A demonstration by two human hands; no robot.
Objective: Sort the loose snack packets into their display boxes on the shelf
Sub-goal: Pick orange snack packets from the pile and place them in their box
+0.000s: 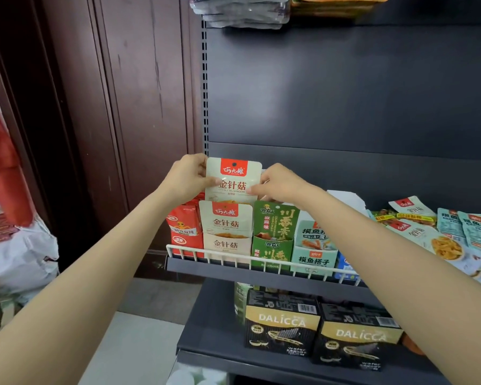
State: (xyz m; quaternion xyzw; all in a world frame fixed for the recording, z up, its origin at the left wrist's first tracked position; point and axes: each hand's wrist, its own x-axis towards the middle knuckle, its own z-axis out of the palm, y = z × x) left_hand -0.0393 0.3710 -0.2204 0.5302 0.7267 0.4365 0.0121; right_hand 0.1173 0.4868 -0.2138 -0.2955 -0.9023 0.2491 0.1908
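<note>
Dark metal shelving (345, 87) fills the upper right of the frame, its back panel bare above the row of goods, with a brown wooden door (117, 93) at the upper left. At the frame's centre a cream mushroom packet (233, 180) is held upright above the cream display box (226, 247), its lower edge hidden behind the packets already standing in that box. The packet's left edge is pinched by the left hand (188, 177), thumb on the front, the other fingers hidden behind. Its right edge is pinched by the right hand (279, 183), fingers curled. Just left of the cream box a red box (184, 232) is seen at the shelf's end; just right stand a green box (272, 245) and a pale teal box (314, 254). All four are fronted by a white wire rail (261, 263) along the shelf edge. Loose packets (439, 229) lie scattered at the right edge of the frame. On the lower shelf two black wafer boxes (322, 332) are set side by side.
</note>
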